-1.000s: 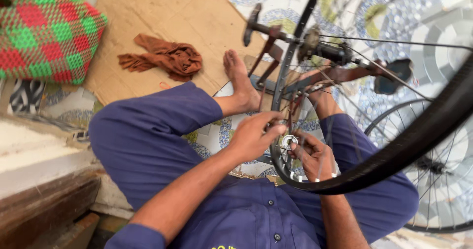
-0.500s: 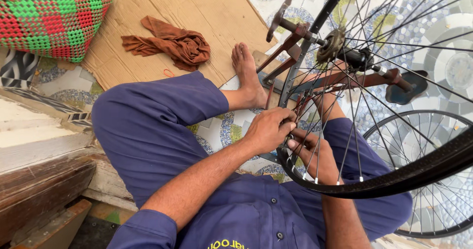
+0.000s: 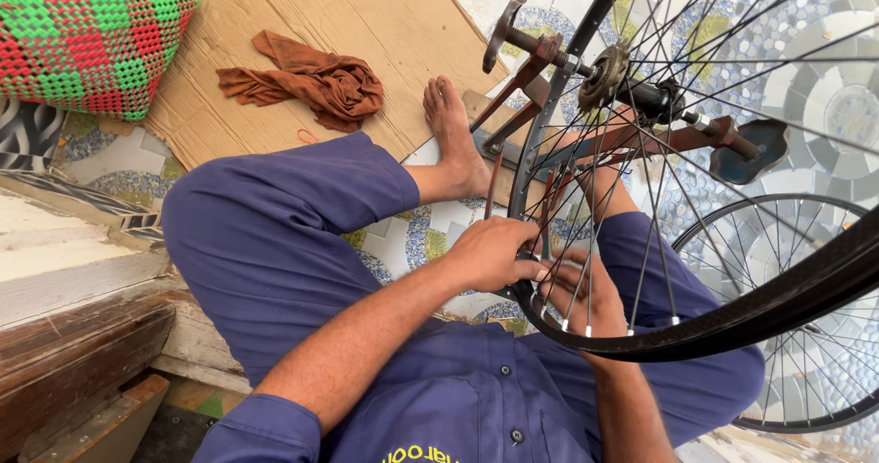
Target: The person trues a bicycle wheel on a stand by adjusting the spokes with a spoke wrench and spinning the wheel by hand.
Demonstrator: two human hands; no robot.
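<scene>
Seated on patterned tile floor (image 3: pixel 829 92), blue work trousers (image 3: pixel 275 234), barefoot. Left hand (image 3: pixel 494 254) curled around near edge of bicycle wheel rim (image 3: pixel 586 335), fingers closed on it. Right hand (image 3: pixel 577 289) just beside, inside the rim, fingers half spread among the spokes (image 3: pixel 641 179); whether pinching a spoke nipple, impossible to tell, blurred. Wheel upright, mounted by its hub (image 3: pixel 632 87) in rust-red truing stand (image 3: pixel 549 124) between the legs.

Judged: rim stiff metal, light for its size, free to spin on axle, so likely to rotate away under sideways push; best steadied at the rim edge. Spokes thin, springy, easily bent; better handled at the nipple end near rim. Hub likely greasy.

Bare foot (image 3: pixel 453 138) rested against stand base. Second wheel (image 3: pixel 806 335) flat on floor at right. Further off, brown rag (image 3: pixel 316 83) on cardboard sheet (image 3: pixel 366 23), red-green woven basket (image 3: pixel 87 32) at far left.
</scene>
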